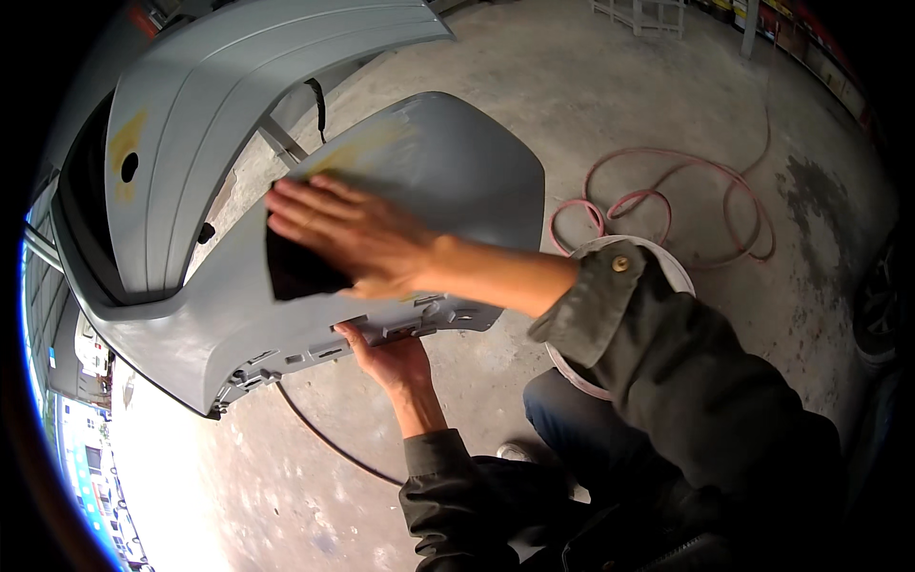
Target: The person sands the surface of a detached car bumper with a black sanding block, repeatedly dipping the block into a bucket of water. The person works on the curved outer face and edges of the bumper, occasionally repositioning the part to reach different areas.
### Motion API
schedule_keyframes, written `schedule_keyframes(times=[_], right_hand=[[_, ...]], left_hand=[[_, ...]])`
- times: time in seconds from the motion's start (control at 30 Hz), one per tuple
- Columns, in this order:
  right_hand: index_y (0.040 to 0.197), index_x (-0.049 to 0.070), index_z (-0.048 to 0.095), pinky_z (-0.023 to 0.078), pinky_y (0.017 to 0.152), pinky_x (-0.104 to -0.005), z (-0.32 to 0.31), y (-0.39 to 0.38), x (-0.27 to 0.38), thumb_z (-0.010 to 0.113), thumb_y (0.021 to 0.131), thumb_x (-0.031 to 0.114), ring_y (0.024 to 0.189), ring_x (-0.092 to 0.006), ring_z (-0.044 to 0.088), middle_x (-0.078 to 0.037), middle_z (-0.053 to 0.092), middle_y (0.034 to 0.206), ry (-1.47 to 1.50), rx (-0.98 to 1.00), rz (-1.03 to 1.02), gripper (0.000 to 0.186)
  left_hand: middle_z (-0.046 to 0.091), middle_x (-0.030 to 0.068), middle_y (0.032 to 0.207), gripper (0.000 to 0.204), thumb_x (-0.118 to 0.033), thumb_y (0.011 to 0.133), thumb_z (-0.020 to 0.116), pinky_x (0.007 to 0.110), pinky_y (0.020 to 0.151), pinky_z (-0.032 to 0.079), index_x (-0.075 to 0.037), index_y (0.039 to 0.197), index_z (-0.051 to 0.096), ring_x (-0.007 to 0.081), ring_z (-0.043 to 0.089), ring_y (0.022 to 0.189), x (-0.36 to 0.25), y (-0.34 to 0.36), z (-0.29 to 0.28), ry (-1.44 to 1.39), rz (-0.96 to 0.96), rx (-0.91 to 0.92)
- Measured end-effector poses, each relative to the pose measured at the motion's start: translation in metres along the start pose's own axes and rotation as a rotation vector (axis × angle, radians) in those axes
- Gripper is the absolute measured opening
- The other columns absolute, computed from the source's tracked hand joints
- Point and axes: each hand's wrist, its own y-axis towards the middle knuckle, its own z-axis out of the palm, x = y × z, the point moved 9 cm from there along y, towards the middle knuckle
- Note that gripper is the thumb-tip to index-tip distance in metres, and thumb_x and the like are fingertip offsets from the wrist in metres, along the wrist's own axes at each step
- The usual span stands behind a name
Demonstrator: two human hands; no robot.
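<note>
My right hand (348, 229) lies flat on a black sheet (295, 272), fingers stretched out, against the upper face of a grey car bumper panel (467, 181). Faded yellow patches mark the panel just above my fingers. Below, my left hand (386, 362) grips the panel's slotted lower edge, its thumb up against the edge and its other fingers mostly hidden. At the upper left stands another ribbed grey panel (210, 105) with a dark oval hole and a yellow patch.
A white bucket (672, 262) sits behind my right forearm. Coiled pink hose (648, 191) lies on the concrete floor (667, 95), and a thinner hose (334, 443) runs below the panel. A car wheel (872, 305) is at the right edge, a metal frame (637, 14) at the back.
</note>
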Motion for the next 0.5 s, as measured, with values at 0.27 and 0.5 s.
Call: schedule_keyframes(times=[0.27,0.5], right_hand=[[0.142,-0.018,0.032,0.013,0.120,-0.0552,-0.029,-0.008,-0.020,0.055,0.074,0.013,0.148,-0.0461,0.017,-0.036,0.024,0.153,-0.312,-0.089,0.339,0.078],[0.153,-0.001,0.023,0.009,0.125,-0.0422,0.019,0.019,0.039,0.044,0.089,0.032,0.151,-0.0274,0.015,-0.017,0.020,0.162,-0.444,0.154,-0.137,0.075]], left_hand=[[0.052,0.0053,0.138,0.068,-0.058,0.092,0.060,0.044,0.110,0.036,-0.011,0.139,0.049,0.0245,0.047,0.129,0.007,0.000,0.002,0.003,0.011,-0.043],[0.053,0.0068,0.137,0.063,-0.054,0.094,0.058,0.045,0.106,0.040,-0.010,0.137,0.049,0.0251,0.049,0.127,0.006,0.000,-0.003,-0.031,-0.035,0.042]])
